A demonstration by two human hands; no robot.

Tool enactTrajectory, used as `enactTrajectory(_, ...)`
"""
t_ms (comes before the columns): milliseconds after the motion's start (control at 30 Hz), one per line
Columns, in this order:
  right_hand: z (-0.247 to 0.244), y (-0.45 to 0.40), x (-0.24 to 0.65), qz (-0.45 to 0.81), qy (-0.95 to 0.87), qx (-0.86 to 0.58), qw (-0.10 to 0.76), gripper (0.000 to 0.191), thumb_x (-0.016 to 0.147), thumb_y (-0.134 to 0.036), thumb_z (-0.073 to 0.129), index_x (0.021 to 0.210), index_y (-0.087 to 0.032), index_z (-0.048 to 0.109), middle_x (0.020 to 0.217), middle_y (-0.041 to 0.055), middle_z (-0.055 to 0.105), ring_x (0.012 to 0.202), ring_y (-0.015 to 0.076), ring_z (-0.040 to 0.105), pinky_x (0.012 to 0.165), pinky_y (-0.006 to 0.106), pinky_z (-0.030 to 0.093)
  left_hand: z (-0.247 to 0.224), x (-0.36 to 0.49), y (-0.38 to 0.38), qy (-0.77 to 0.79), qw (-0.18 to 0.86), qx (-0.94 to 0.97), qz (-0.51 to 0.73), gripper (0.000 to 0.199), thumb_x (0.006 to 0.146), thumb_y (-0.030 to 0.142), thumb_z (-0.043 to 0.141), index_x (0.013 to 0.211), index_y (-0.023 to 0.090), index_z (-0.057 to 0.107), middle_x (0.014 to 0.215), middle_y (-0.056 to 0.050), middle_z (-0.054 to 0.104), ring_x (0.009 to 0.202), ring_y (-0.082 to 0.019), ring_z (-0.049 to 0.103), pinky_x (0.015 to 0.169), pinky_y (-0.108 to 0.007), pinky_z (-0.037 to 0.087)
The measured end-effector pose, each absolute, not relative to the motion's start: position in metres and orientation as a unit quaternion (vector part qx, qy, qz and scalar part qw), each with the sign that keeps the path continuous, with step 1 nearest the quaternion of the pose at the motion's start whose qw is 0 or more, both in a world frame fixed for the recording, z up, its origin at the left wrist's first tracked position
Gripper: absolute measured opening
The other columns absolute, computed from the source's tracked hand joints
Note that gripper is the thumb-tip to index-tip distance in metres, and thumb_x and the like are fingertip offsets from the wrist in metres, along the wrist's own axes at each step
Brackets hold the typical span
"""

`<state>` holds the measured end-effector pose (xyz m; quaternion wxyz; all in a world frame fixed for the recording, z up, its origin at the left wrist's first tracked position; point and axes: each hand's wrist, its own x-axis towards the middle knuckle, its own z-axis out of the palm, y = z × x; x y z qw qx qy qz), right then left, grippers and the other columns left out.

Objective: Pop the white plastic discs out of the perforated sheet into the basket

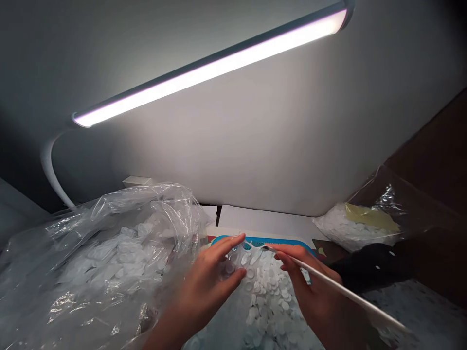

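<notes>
My right hand (310,282) is closed around a long thin white stick (346,292), whose tip points at a small translucent piece (253,246) between my hands. My left hand (213,272) is beside that piece, thumb and fingers apart, with its index fingertip near the piece's upper left edge; whether it grips the piece is hard to tell. Beneath both hands lies a heap of small round white discs (272,291). A blue tray (292,240) shows its rim behind the fingers.
A big clear plastic bag (120,257) of white pieces fills the left side. Another bag (353,226) with a yellow label sits at the back right, near a black object (375,265). A lit lamp bar (219,68) hangs above.
</notes>
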<state>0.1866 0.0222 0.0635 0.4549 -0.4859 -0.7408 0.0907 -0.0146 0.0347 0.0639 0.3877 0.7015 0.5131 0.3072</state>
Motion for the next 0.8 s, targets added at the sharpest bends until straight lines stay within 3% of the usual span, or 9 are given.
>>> enactTrajectory(200, 0.065, 0.023, 0.198, 0.066, -0.716, -0.519, 0.462, 0.019, 0.094, -0.029, 0.048, 0.098, -0.026, 0.066, 0.086, 0.001, 0.071, 0.068, 0.0164, 0.069, 0.068, 0.027, 0.055, 0.061, -0.014, 0.032, 0.515, 0.379, 0.704, 0.31, 0.05, 0.081, 0.024, 0.062, 0.129, 0.035, 0.054, 0.136, 0.0, 0.055, 0.13, -0.028, 0.044, 0.106, -0.046, 0.039)
enactTrajectory(333, 0.066, 0.024, 0.217, 0.022, -0.666, -0.582, 0.466, 0.022, 0.093, -0.035, 0.049, 0.101, -0.025, 0.066, 0.081, 0.002, 0.07, 0.061, 0.0159, 0.067, 0.058, 0.025, 0.054, 0.059, -0.019, 0.032, 0.522, 0.356, 0.715, 0.3, 0.05, 0.079, 0.02, 0.061, 0.127, 0.032, 0.056, 0.134, -0.001, 0.057, 0.131, -0.028, 0.043, 0.107, -0.048, 0.038)
enactTrajectory(500, 0.07, 0.022, 0.231, 0.08, -0.698, -0.59, 0.398, 0.022, 0.09, -0.041, 0.054, 0.092, -0.026, 0.069, 0.088, 0.0024, 0.073, 0.077, 0.02, 0.07, 0.066, 0.025, 0.057, 0.059, -0.02, 0.033, 0.525, 0.344, 0.714, 0.309, 0.047, 0.082, 0.026, 0.061, 0.127, 0.034, 0.055, 0.133, 0.0, 0.058, 0.13, -0.029, 0.044, 0.106, -0.049, 0.039)
enactTrajectory(667, 0.069, 0.024, 0.216, 0.259, -0.705, -0.535, 0.388, 0.022, 0.088, -0.041, 0.057, 0.08, -0.025, 0.069, 0.108, 0.0047, 0.07, 0.109, 0.0267, 0.062, 0.085, 0.035, 0.055, 0.065, -0.019, 0.03, 0.489, 0.378, 0.719, 0.318, 0.046, 0.085, 0.027, 0.057, 0.129, 0.039, 0.052, 0.136, 0.003, 0.055, 0.131, -0.026, 0.042, 0.107, -0.045, 0.039)
enactTrajectory(800, 0.065, 0.029, 0.2, 0.479, -0.636, -0.45, 0.405, 0.024, 0.088, -0.043, 0.056, 0.083, -0.023, 0.068, 0.13, 0.0065, 0.058, 0.112, 0.025, 0.061, 0.09, 0.039, 0.053, 0.073, -0.018, 0.028, 0.442, 0.403, 0.725, 0.342, 0.047, 0.087, 0.018, 0.052, 0.127, 0.041, 0.053, 0.133, 0.006, 0.057, 0.124, -0.022, 0.05, 0.104, -0.039, 0.043)
